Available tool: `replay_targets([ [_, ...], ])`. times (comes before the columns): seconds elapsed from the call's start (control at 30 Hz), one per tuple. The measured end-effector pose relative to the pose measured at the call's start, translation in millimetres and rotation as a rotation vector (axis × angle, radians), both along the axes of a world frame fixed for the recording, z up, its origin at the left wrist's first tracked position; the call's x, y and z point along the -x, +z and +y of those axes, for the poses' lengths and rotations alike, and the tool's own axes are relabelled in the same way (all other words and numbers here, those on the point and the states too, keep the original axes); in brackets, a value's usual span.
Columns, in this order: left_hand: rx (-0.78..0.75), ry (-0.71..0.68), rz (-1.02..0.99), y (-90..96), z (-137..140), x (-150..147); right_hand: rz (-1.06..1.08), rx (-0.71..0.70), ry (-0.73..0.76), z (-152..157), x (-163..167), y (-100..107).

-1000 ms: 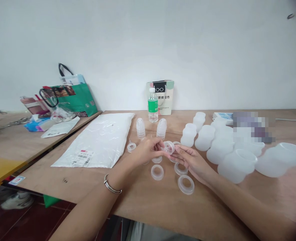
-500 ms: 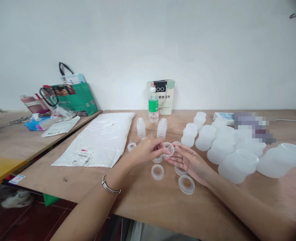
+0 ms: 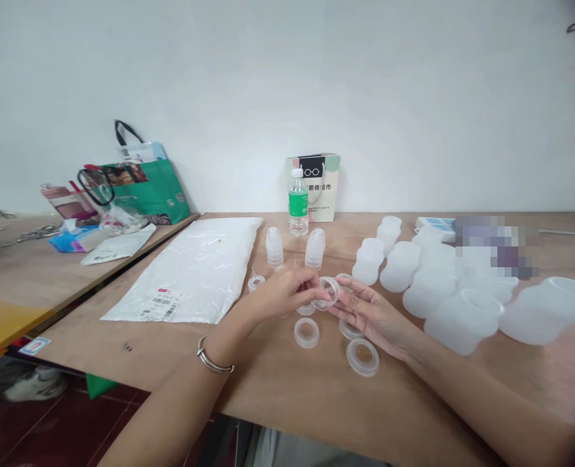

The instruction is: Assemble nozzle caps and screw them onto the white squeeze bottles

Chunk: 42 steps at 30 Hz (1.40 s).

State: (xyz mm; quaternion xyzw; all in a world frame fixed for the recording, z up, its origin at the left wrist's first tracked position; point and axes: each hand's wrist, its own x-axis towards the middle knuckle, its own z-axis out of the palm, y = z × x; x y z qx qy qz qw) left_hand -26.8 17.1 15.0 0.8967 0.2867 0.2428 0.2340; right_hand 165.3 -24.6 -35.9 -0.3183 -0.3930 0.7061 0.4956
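Note:
A translucent plastic ring (image 3: 335,290) is held up over the table, its opening turned toward me. My left hand (image 3: 287,289) pinches its left edge between thumb and fingers. My right hand (image 3: 372,318) grips the right side, thumb in front and the other fingers stretched behind and below. Under and beside the hands lie more translucent rings, among them one in front (image 3: 307,333) and a larger-looking one (image 3: 363,357) nearer me. A small ring with a teat (image 3: 256,281) sits left of my left hand. Other pieces behind the hands are partly hidden.
Two stacks of clear domed caps (image 3: 274,248) stand behind my hands, with a water bottle (image 3: 298,204) and paper bag (image 3: 329,194) by the wall. Several frosted bottles (image 3: 463,318) fill the right side. A white plastic mailer (image 3: 195,266) lies left.
The right thumb and fingers have closed in on the held ring, and the ring has turned slightly. The left hand has barely moved. Loose parts lie as before.

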Motion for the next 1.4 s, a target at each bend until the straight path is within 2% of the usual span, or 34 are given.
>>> replay_targets([
  [0.07, -0.014, 0.013, -0.027, -5.8, 0.8, -1.4, -0.006, 0.005, 0.009, -1.2, 1.2, -0.9],
  [0.23, -0.098, 0.155, -0.225, -17.2, 0.9, -5.5, -0.044, -0.062, 0.024, -1.2, 3.1, -1.0],
  [0.4, -0.076, 0.040, -0.151, -13.7, -4.6, -10.7, -0.022, -0.024, 0.012, 1.1, 0.2, 0.6],
  [0.47, -0.108, 0.041, -0.180, -12.1, -7.3, -12.4, -0.007, -0.006, 0.019, 1.0, -1.3, 2.3],
  [0.57, -0.138, 0.093, -0.219, -11.5, -11.8, -14.4, -0.027, -0.055, 0.066, -0.9, -1.3, 5.3],
  [0.7, -0.121, 0.133, -0.208, -13.8, -18.7, -17.7, -0.080, -0.075, 0.031, -2.0, 1.7, 5.2],
  [0.83, -0.127, 0.079, -0.234, -19.4, -22.5, -22.3, -0.086, -0.069, -0.024, 1.8, 1.1, 1.2],
  [0.97, -0.198, 0.006, -0.245, -24.4, -22.5, -27.3, -0.086, -0.054, -0.032, 4.8, -1.9, -1.0],
  [1.13, -0.257, 0.092, -0.174, -25.7, -22.3, -30.7, -0.057, -0.089, -0.016, 5.8, -3.1, -1.5],
  [1.4, -0.304, 0.113, -0.183, -26.8, -20.1, -30.5, -0.102, -0.136, -0.032, 10.2, -4.3, -1.8],
])
